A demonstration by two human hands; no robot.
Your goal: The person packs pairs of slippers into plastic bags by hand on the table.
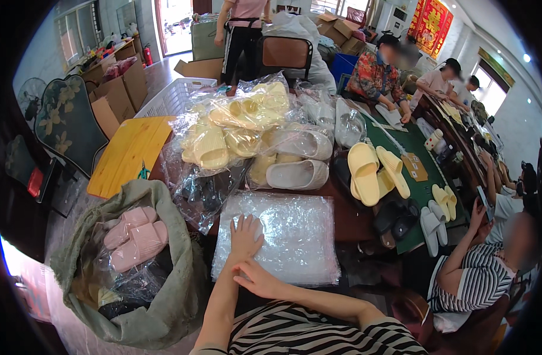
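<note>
My left hand lies flat with its fingers spread on a stack of clear plastic bags at the table's near edge. Across it comes my right hand, its loosely bent fingers touching my left wrist, thumb apart from them; it holds nothing that I can see. Beyond the bags, pale yellow slippers in clear wrapping are heaped up, with wrapped grey-white slippers beside them. To the right, unwrapped yellow slippers stand near dark slippers.
At my left stands a wide green-grey sack with wrapped pink slippers inside. Teal-handled scissors lie by a yellow board. A co-worker in stripes sits close on the right; another in a floral top works across the green tabletop.
</note>
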